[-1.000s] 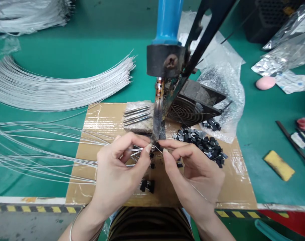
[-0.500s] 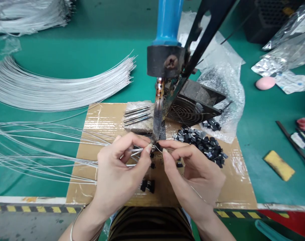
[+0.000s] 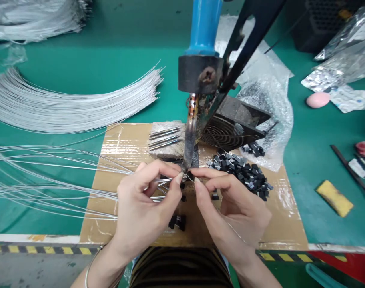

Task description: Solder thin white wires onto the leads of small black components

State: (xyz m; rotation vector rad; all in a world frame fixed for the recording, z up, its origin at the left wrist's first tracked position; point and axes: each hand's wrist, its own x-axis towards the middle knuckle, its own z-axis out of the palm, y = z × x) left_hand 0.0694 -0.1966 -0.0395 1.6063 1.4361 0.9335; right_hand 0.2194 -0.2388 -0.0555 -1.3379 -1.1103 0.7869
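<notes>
A soldering iron with a blue handle is clamped upright, its darkened tip pointing down between my hands. My left hand pinches thin silvery-white cable between thumb and forefinger, right beside the tip. My right hand is closed in a pinch on a fine solder wire, which reaches toward the tip; more of it shows below the palm. The exact contact at the tip is too small and covered to make out. Several black connectors lie beneath the hands on the cardboard.
Small black connectors are heaped to the right, below a dark fan. Metal rods rest on a grey block. A cable bundle lies left. Bubble wrap, a yellow sponge and a pink egg-shaped object are rightward.
Almost nothing differs. The iron appears slightly further right in the picture, and both hands keep their pinches close to its tip.
</notes>
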